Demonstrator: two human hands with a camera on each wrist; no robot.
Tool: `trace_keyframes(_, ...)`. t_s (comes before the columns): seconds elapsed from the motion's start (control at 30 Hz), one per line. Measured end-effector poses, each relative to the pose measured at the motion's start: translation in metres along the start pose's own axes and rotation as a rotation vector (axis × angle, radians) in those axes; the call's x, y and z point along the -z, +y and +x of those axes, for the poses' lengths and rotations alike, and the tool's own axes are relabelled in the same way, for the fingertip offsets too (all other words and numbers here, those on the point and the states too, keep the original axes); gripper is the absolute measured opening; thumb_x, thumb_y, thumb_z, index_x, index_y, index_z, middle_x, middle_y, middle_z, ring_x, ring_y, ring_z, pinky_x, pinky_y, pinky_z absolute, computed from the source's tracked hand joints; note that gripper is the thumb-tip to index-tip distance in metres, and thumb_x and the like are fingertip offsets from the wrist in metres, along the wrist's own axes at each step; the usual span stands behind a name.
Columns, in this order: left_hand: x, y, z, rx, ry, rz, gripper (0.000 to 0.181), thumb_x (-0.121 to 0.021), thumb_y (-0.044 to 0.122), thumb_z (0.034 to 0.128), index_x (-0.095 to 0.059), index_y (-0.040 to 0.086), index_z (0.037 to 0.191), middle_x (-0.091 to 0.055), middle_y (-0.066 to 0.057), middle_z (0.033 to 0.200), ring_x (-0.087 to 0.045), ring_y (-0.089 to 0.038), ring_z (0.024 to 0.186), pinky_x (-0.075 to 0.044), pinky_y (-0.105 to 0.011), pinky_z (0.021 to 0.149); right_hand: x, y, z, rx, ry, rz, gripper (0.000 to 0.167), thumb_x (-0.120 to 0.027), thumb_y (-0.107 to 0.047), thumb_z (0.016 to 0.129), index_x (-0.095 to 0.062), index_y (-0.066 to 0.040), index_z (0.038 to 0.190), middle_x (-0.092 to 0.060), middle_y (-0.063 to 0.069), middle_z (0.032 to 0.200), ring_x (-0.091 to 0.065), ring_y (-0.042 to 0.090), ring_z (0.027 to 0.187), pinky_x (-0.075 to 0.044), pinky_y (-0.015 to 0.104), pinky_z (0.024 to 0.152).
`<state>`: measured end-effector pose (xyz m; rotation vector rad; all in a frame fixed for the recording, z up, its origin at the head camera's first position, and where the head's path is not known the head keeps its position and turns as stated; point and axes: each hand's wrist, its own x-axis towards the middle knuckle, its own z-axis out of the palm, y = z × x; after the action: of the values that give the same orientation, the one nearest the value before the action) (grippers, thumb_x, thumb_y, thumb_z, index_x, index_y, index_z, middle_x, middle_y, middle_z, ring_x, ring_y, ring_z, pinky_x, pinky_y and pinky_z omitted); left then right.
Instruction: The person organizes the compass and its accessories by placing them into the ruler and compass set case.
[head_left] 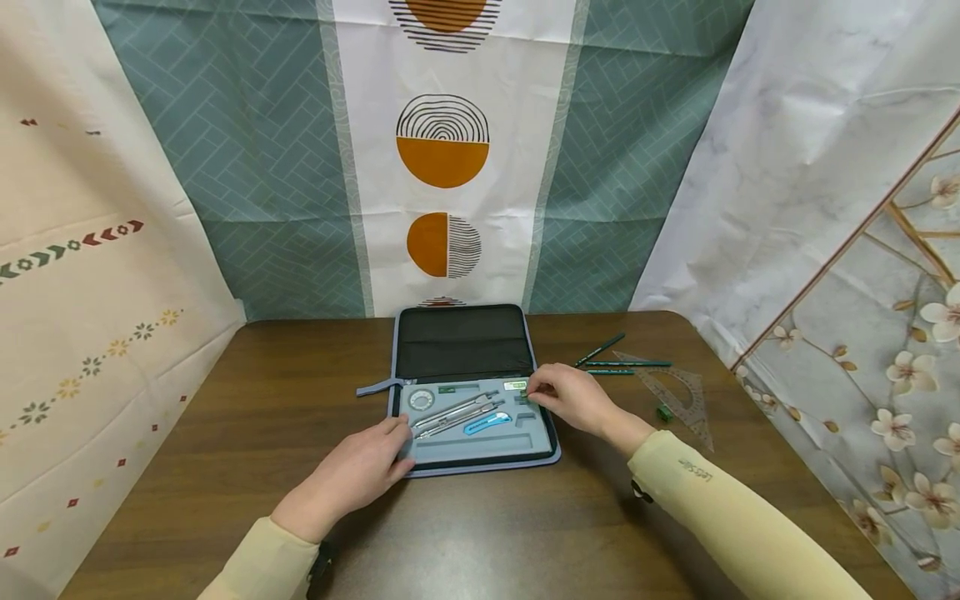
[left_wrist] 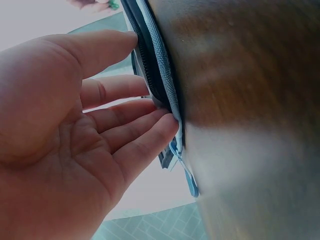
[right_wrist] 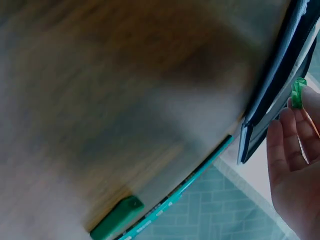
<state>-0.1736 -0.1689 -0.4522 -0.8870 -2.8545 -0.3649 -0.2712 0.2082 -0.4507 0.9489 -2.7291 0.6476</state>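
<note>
While your left hand [head_left: 362, 468], fingers relaxed, touches the open case [head_left: 461, 343] at its left edge, your right hand [head_left: 576, 402] pinches a small green piece [right_wrist: 298, 92].
It's over the case's right side; silver drawing tools [head_left: 454, 412] and a blue cutter [head_left: 487, 422] lie inside; pencils [head_left: 628, 363] and a clear triangle [head_left: 695, 407] lie rightward on the table [head_left: 300, 383].

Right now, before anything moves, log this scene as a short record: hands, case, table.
left hand: touching the case's edge
right hand: pinching a small green object
case: open
inside, among others: silver drawing tools, blue cutter
right of case: green pencils, clear set square, green block
</note>
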Motion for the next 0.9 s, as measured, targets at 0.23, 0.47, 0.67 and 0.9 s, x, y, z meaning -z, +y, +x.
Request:
trace_keyframes(0.23,-0.001,0.000,0.000,-0.006,0.009,0.006,0.029,-0.086,0.019,0.0997,-0.071,0.000,0.116,-0.067,-0.028,0.142,-0.071,-0.039,0.126,-0.061,-0.051,0.099,-0.007,0.002,0.005,0.048,-0.017,-0.015,0.010,-0.084,-0.012,0.100,-0.078,-0.020,0.099,-0.067,-0.012,0.099,-0.062,0.010,0.091,-0.056,0.035,0.081)
trace_keyframes(0.47,-0.002,0.000,0.000,-0.015,0.025,0.007,0.029,-0.086,0.020,0.0996,-0.071,0.001,0.115,-0.068,-0.028,0.142,-0.072,-0.039,0.124,-0.061,-0.051,0.098,-0.010,0.002,0.007,0.042,-0.029,-0.015,0.011,-0.084,-0.014,0.100,-0.077,-0.022,0.098,-0.068,-0.013,0.098,-0.062,0.010,0.091,-0.056,0.037,0.081)
trace_keyframes(0.67,-0.001,0.000,0.000,-0.011,0.025,0.006,0.028,-0.086,0.019,0.0992,-0.071,0.001,0.114,-0.068,-0.028,0.141,-0.072,-0.039,0.125,-0.061,-0.051,0.098,-0.010,0.002,0.007,0.032,-0.035,-0.058,0.008,-0.085,-0.015,0.100,-0.079,-0.021,0.099,-0.073,-0.012,0.102,-0.066,0.014,0.098,-0.058,0.041,0.084)
trace_keyframes(0.9,-0.001,0.000,0.000,-0.012,0.022,0.001,0.027,-0.086,0.019,0.0994,-0.071,0.001,0.114,-0.068,-0.027,0.142,-0.071,-0.039,0.125,-0.061,-0.051,0.098,-0.011,0.002,0.005,0.060,-0.020,-0.106,0.007,-0.088,-0.017,0.098,-0.082,-0.022,0.099,-0.074,-0.007,0.111,-0.065,0.017,0.103,-0.059,0.040,0.084)
